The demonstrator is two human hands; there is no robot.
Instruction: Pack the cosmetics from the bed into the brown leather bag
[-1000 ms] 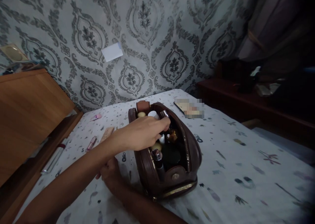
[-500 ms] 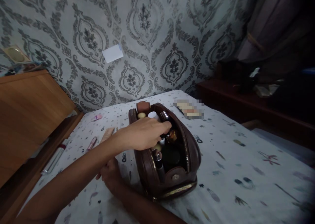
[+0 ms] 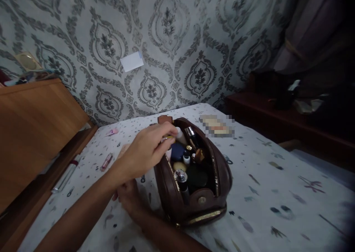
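Observation:
A brown leather makeup bag [image 3: 226, 170] stands unzipped on the bed. My left hand [image 3: 151, 146] is over its left rim, thumb and fingers pinched around something small and yellowish that I cannot make out. Inside the bag lie a white-capped container [image 3: 179, 133], a silver-capped tube [image 3: 190, 132], a dark blue item [image 3: 177, 151], a small bottle with an amber-brown cap [image 3: 199, 155] and a silver-topped bottle [image 3: 181, 178]. Below my left forearm, my right hand [image 3: 127, 196] rests left of the bag with curled fingers; what they hold, if anything, is hidden.
On the patterned sheet [image 3: 257, 215] lie a pink tube [image 3: 106, 162], a silver tube with a dark red band [image 3: 66, 173], a small pink item [image 3: 111, 132] and a blurred-out flat item [image 3: 216, 125]. A wooden headboard [image 3: 39, 115] borders the left; a wallpapered wall stands behind.
My left hand has drawn back from the middle of the bag to its left rim, uncovering the blue item and small bottles. My right hand stays beside the bag. The view has shifted slightly.

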